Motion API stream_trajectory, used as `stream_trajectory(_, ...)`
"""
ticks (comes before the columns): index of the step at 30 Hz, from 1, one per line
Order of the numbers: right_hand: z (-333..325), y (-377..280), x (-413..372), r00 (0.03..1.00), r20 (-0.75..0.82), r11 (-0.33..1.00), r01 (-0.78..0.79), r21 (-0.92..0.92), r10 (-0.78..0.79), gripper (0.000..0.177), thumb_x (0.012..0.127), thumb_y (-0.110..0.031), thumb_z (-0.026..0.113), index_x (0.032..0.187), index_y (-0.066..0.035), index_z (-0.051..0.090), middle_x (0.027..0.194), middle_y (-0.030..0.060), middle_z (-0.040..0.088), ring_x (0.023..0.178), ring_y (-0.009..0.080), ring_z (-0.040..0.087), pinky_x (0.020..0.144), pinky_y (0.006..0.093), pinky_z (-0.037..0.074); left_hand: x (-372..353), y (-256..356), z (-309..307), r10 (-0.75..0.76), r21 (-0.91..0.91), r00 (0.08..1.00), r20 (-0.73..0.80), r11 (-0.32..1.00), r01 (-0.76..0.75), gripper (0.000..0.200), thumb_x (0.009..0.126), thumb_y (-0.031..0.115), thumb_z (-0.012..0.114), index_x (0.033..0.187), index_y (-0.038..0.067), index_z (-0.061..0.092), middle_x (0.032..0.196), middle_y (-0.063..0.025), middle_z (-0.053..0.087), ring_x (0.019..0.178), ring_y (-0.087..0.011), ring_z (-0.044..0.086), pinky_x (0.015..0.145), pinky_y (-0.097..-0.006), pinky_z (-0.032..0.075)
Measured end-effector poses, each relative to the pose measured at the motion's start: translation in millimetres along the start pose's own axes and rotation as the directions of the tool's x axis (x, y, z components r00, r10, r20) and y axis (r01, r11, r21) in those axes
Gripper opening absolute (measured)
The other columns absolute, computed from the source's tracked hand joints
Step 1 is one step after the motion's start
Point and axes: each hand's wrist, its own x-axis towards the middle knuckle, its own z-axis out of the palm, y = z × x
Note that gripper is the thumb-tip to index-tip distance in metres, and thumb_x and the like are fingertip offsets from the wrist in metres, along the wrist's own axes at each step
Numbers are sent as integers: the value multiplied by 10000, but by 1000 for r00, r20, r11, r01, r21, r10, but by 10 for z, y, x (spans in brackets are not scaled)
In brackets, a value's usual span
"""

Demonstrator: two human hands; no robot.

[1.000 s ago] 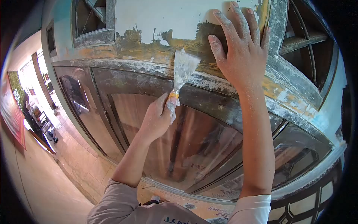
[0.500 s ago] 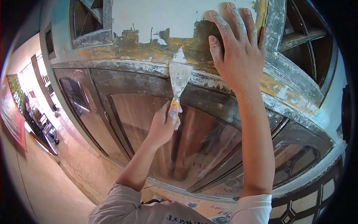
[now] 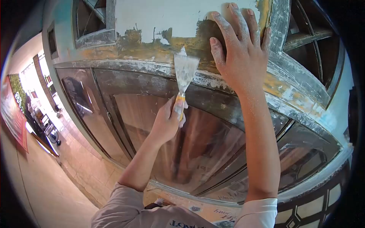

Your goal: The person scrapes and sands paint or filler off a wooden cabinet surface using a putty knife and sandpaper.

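My left hand [image 3: 169,117] is wrapped round the yellow handle of a putty knife [image 3: 185,72], whose wide, white-smeared blade points up. The blade's edge lies over the brown and yellow scraped band [image 3: 156,49] of the wall, just above a ledge with flaking paint [image 3: 140,67]. A small pale patch of wall shows right above the blade. My right hand [image 3: 243,57], dusty with white powder, rests flat with fingers spread on the wall. Its fingertips reach the remaining white paint [image 3: 159,15], and the thumb lies over a dark bare patch.
Dark wood-framed glass panels [image 3: 178,140] run below the ledge. Openings with crossed bars stand at upper left [image 3: 91,17] and upper right [image 3: 311,41]. A tiled floor [image 3: 87,167] stretches away at left, with a fan [image 3: 54,136] farther back. A patterned grille [image 3: 311,205] is at lower right.
The putty knife in my left hand has moved slightly up and to the right, covering more of the pale patch. My right hand stays in almost the same place on the wall.
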Motion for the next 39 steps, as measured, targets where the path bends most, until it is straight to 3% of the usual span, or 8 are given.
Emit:
stream_trajectory(3, 75, 41, -7, 1000, 5, 999, -12, 52, 11, 543, 910, -326, 646, 1434, -226, 550, 1566, 137, 445, 1475, 407, 351, 1168, 613, 288, 52, 132, -16, 53, -14, 999, -4, 998, -53, 552, 1065, 585, 399, 1015, 48, 515, 650, -1, 433, 536, -88, 415, 525, -259, 334)
stream_trajectory(5, 206, 71, -41, 989, -135, 989, 39, -139, -58, 474, 978, -427, 611, 1440, -359, 533, 1561, 9, 463, 1484, 337, 362, 1173, 675, 266, 17, 139, -15, 13, -54, 1000, -3, 998, -13, 553, 1060, 592, 409, 1013, 51, 512, 653, 0, 434, 533, -86, 412, 522, -260, 332)
stream_trajectory(9, 209, 74, -41, 988, -142, 991, 43, -126, -61, 473, 974, -417, 608, 1438, -356, 537, 1554, 10, 470, 1479, 340, 367, 1164, 672, 281, -166, -111, -15, -22, -41, 1000, -17, 999, 21, 563, 1057, 593, 419, 1039, 40, 527, 652, 0, 438, 530, -83, 413, 518, -260, 327)
stream_trajectory(17, 195, 70, -115, 988, -140, 994, 55, -92, -67, 478, 967, -400, 619, 1437, -355, 547, 1555, -1, 472, 1470, 337, 385, 1156, 669, 296, -343, 68, -585, -107, 54, 992, -64, 992, 111, 300, 1076, 293, 540, 1135, 3, 592, 739, 6, 511, 553, -72, 495, 517, -249, 396)
stream_trajectory(29, 189, 37, -140, 991, -123, 994, 32, -103, -45, 502, 947, -396, 642, 1438, -347, 550, 1556, 4, 471, 1472, 335, 384, 1158, 679, 282, 42, 426, -1319, 251, 398, 959, -131, 899, -181, 226, 996, 175, 656, 1148, 22, 590, 828, -32, 632, 658, -74, 602, 597, -251, 482)
stream_trajectory(31, 186, 41, -151, 991, -122, 995, 43, -90, -54, 512, 941, -399, 645, 1441, -349, 546, 1562, 1, 464, 1475, 334, 378, 1160, 681, 278, 142, 669, -1373, 171, 443, 967, -187, 893, -73, 241, 971, 188, 693, 1132, 15, 649, 895, -69, 695, 713, -114, 649, 666, -285, 518)
stream_trajectory(33, 213, 63, -168, 992, -120, 996, 34, -81, -43, 522, 929, -403, 656, 1437, -349, 545, 1574, -2, 446, 1483, 313, 363, 1161, 685, 282, 334, 801, -1530, 446, 761, 893, -57, 599, -250, 270, 942, 222, 727, 1132, 31, 706, 969, -105, 737, 795, -164, 686, 760, -322, 534)
stream_trajectory(39, 195, 52, -151, 995, -96, 997, 19, -81, -26, 527, 915, -397, 667, 1427, -361, 548, 1578, -11, 436, 1484, 297, 358, 1157, 692, 293, 632, 1455, -1647, 486, 886, 861, 149, 322, -335, 318, 910, 292, 757, 1114, 49, 731, 958, -130, 739, 864, -219, 695, 801, -350, 523)
